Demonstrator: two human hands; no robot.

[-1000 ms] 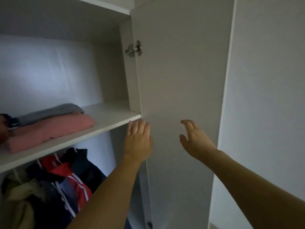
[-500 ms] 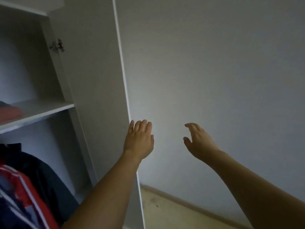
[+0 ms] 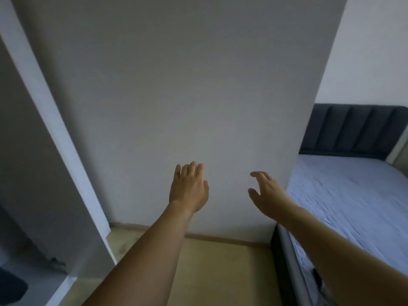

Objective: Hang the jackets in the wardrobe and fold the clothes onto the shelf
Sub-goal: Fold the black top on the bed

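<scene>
Left hand [image 3: 188, 189] and right hand [image 3: 266, 195] reach forward, fingers [image 3: 191, 168] relaxed.

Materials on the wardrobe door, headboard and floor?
Wardrobe door: looks like matt white laminated board, flat with a plain square edge. Headboard: dark padded upholstery, vertical channels; fabric or leatherette, can't tell. Floor: smooth yellowish-tan, possibly laminate or vinyl; too blurred for grain.

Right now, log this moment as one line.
left hand: open, empty | right hand: open, empty | wardrobe door: open | bed: right
</scene>
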